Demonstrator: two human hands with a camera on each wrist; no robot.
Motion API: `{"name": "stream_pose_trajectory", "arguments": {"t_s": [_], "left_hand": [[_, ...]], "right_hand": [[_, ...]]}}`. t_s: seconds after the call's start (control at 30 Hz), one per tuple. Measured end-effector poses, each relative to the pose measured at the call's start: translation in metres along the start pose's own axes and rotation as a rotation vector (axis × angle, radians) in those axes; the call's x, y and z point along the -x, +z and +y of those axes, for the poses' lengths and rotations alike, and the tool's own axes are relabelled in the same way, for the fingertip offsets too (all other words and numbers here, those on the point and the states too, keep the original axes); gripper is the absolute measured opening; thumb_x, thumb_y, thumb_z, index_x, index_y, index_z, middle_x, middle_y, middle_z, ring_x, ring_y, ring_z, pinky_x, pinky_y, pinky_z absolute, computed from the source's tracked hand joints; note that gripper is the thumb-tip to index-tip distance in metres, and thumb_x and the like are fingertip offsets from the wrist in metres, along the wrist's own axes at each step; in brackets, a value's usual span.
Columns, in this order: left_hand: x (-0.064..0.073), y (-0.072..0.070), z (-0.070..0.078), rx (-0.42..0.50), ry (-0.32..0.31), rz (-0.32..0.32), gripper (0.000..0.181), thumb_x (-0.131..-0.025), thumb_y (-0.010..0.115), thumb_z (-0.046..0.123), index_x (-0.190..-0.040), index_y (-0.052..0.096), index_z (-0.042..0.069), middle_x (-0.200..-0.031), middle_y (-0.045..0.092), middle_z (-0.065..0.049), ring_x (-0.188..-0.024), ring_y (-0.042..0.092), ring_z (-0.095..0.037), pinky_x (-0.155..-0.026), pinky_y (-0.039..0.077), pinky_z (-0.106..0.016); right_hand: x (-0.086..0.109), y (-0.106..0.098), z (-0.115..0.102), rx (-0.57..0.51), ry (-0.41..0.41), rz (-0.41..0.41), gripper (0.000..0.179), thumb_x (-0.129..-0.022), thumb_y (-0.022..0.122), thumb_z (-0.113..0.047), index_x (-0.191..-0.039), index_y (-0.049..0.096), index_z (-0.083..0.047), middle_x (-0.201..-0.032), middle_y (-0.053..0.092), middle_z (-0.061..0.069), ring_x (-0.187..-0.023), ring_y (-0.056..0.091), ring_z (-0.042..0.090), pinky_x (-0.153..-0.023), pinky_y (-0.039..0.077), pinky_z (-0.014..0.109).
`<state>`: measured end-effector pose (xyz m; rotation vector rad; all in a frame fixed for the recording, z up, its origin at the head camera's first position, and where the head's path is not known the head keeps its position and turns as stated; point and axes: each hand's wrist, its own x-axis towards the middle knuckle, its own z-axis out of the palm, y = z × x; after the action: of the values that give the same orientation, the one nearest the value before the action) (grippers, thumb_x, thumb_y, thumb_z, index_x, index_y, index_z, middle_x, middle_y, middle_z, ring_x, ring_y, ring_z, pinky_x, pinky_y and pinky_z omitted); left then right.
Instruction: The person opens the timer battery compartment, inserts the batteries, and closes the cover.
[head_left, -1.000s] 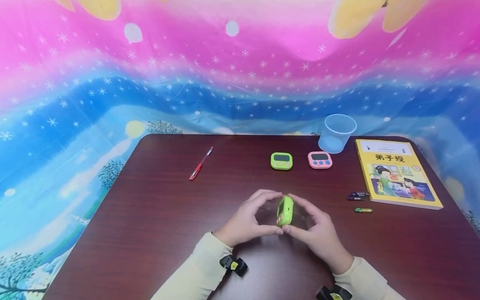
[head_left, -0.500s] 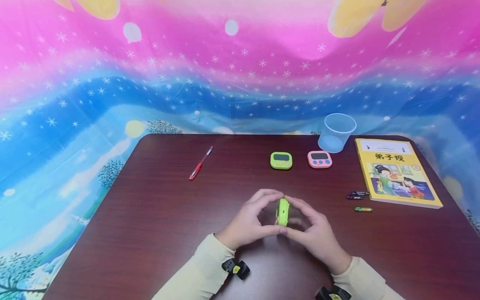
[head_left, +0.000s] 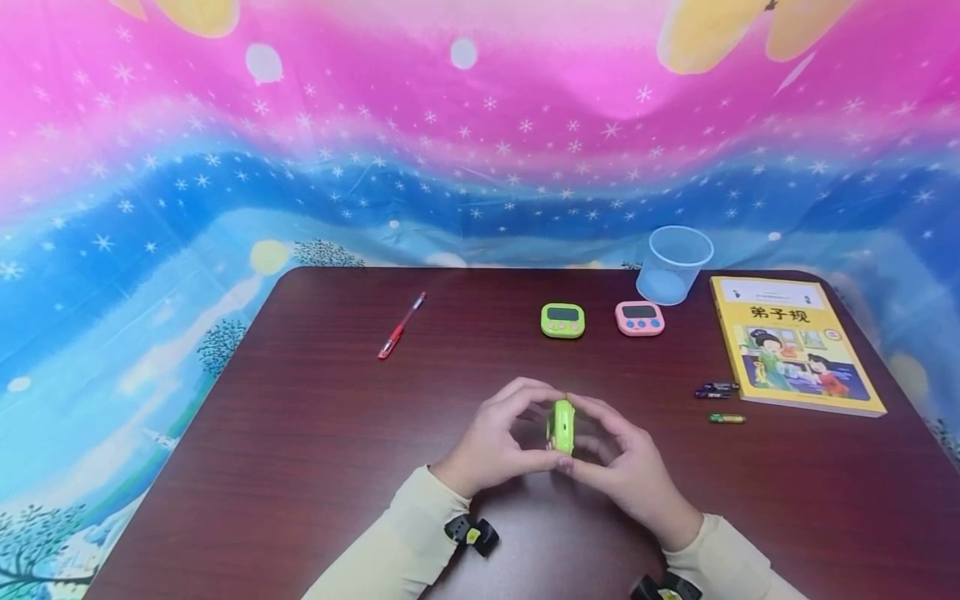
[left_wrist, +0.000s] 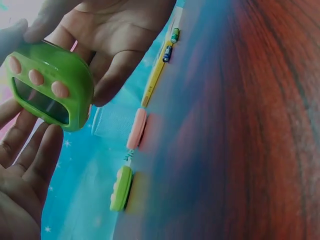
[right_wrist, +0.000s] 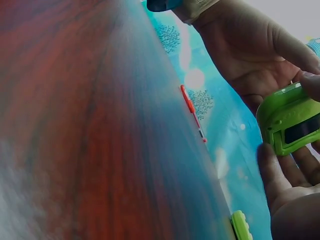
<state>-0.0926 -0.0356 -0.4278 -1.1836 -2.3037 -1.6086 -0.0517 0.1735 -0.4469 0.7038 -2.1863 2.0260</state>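
A green digital timer (head_left: 561, 427) stands on edge between my two hands above the table. My left hand (head_left: 495, 437) and my right hand (head_left: 637, 462) both hold it, thumbs at the near edge and fingers at the far edge. The left wrist view shows the timer's front (left_wrist: 52, 85), with a dark screen and three peach buttons. Its back (right_wrist: 290, 120), bearing a dark strip, appears in the right wrist view. A second green timer (head_left: 562, 321) and a pink timer (head_left: 640, 319) lie beyond my hands, screens up.
A red pen (head_left: 402, 327) lies at the far left. Dark batteries (head_left: 714, 392) and a green battery (head_left: 727, 419) lie beside a yellow book (head_left: 797, 346) at right. A clear plastic cup (head_left: 673, 267) stands at the back edge, before a patterned cloth (head_left: 480, 150).
The held timer has turned so that its screen side faces left, away from the head view, and has shifted slightly left. My right hand's fingertips have moved a little left with it.
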Motion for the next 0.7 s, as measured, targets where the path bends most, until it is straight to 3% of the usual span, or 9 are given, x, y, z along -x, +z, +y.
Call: {"name": "stream_pose_trajectory", "arguments": {"t_s": [0.2,0.4,0.7], "left_hand": [[-0.0003,-0.0006,0.0024,0.052,0.011,0.042,0.064,-0.074,0.091,0.014,-0.13,0.061,0.009,-0.123,0.059,-0.003,-0.11,0.062,-0.013,-0.093,0.056,-0.028],[-0.0023,-0.0036,0.0079,0.103,0.031,0.082,0.064,-0.073,0.091,0.008,-0.13,0.061,0.008,-0.123,0.059,-0.006,-0.112,0.061,-0.015,-0.093,0.057,-0.031],[-0.0038,-0.0059,0.0093,0.142,0.065,0.093,0.065,-0.07,0.091,0.002,-0.128,0.061,0.004,-0.121,0.059,-0.009,-0.113,0.062,-0.018,-0.095,0.056,-0.033]], "right_hand": [[-0.0014,0.0003,-0.0007,-0.024,0.023,-0.015,0.073,-0.077,0.082,0.009,-0.142,0.052,-0.004,-0.138,0.056,0.014,-0.114,0.064,0.022,-0.088,0.059,0.037],[0.0,0.0009,0.0001,-0.021,0.079,-0.022,0.069,-0.077,0.082,0.007,-0.139,0.054,-0.002,-0.136,0.059,0.006,-0.1,0.07,0.024,-0.084,0.06,0.036],[0.0006,0.0005,0.0007,0.052,0.066,0.007,0.066,-0.077,0.085,0.002,-0.137,0.058,-0.005,-0.118,0.069,0.013,-0.094,0.069,0.022,-0.084,0.059,0.031]]}}
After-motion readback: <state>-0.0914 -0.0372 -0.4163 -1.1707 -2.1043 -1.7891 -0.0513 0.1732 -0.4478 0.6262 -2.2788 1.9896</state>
